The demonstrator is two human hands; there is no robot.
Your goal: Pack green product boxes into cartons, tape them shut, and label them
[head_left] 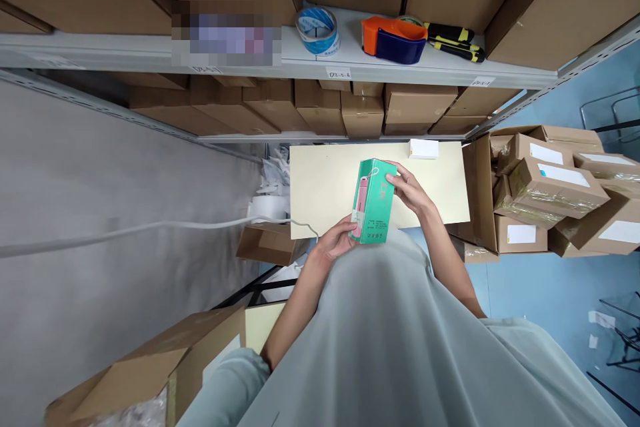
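Note:
A green box [381, 203] with a pink item pictured on its side is held up between both hands, over the near edge of a cream tabletop [325, 180]. My left hand [340, 238] grips its lower left corner, thumb on the side face. At the upper right edge, my right hand [407, 188] pinches the box between thumb and fingers. Behind it, a small white box [423, 149] lies at the back of the tabletop.
A metal shelf [300, 67] above the table carries cartons, blue tape [318, 32], an orange and blue tape dispenser [394, 40] and yellow-black tools [455, 40]. Packed cartons [557, 180] are piled at right. An open carton [270, 243] and a white cable [200, 225] are at left.

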